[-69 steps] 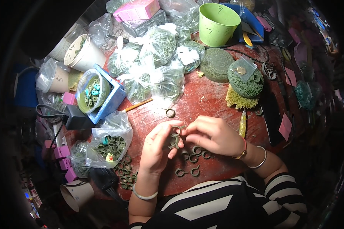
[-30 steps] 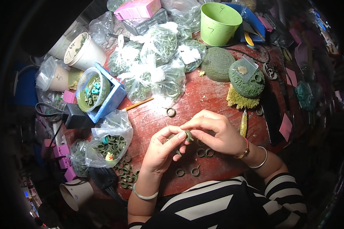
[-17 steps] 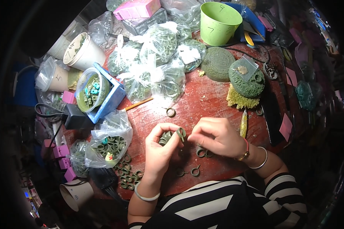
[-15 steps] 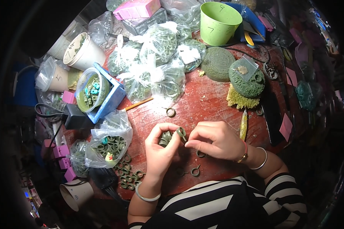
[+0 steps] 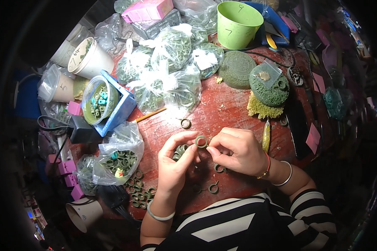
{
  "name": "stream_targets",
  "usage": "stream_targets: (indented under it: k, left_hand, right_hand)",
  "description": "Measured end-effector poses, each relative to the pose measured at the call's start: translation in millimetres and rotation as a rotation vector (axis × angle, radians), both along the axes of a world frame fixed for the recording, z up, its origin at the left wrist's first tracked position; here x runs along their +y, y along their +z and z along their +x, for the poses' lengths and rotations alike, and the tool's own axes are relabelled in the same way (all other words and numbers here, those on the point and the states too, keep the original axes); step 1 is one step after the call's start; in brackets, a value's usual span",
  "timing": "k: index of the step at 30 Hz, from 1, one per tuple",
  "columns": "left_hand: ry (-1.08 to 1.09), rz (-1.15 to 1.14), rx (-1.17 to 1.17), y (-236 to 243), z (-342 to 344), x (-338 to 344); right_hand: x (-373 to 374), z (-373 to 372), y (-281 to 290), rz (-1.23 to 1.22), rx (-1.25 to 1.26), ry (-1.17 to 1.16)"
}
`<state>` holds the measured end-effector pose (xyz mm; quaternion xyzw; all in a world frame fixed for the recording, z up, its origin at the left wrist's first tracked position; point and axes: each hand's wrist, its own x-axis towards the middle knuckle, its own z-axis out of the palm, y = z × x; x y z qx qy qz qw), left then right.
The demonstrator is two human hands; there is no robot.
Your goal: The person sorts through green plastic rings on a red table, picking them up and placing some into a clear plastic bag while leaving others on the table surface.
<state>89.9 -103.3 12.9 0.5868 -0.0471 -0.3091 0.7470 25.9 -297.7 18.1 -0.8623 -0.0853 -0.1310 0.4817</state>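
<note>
My left hand (image 5: pixel 174 161) is closed around a bunch of dark green rings (image 5: pixel 181 152). Between my two hands one green ring (image 5: pixel 201 142) is turned with its round opening toward me, my left fingertips at its left side. My right hand (image 5: pixel 237 151) is pinched at this ring's right side; the fingers hide exactly what they grip there. Under my right hand lie more green rings (image 5: pixel 219 167), partly covered. A ring with a short stem (image 5: pixel 213 188) rests nearer to me, and a single ring (image 5: pixel 185 123) sits beyond my hands.
At left are loose rings (image 5: pixel 140 193) and an open plastic bag (image 5: pixel 125 161) of rings. Filled clear bags (image 5: pixel 171 50) crowd the back, beside a green bucket (image 5: pixel 238 27). Green round pads (image 5: pixel 237 69) and a yellow-handled tool (image 5: pixel 267 137) lie at right on the red table (image 5: pixel 226 111).
The ring between my hands has turned from a tilted position to show its full round opening. My right hand has shifted slightly right and up, its fingers more curled.
</note>
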Motion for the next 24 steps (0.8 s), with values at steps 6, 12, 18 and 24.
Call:
stream_targets:
  k: [6, 12, 18, 24]
  left_hand:
    - [-0.084, -0.073, 0.120, -1.4, 4.7, 3.0]
    - [-0.123, -0.146, 0.181, -1.4, 6.3, 6.2]
    - [-0.131, -0.131, 0.161, -2.5, 5.8, 6.5]
    - [-0.006, -0.344, 0.396, -6.3, 14.0, 12.2]
  right_hand:
    - [-6.1, 3.5, -2.8, 0.177, 0.143, 0.062]
    - [-8.6, 5.5, -3.4, 0.357, 0.305, 0.152]
    - [-11.7, 6.3, 0.2, 0.479, 0.485, 0.213]
    - [-20.8, 2.2, -1.0, -0.217, 0.164, 0.273]
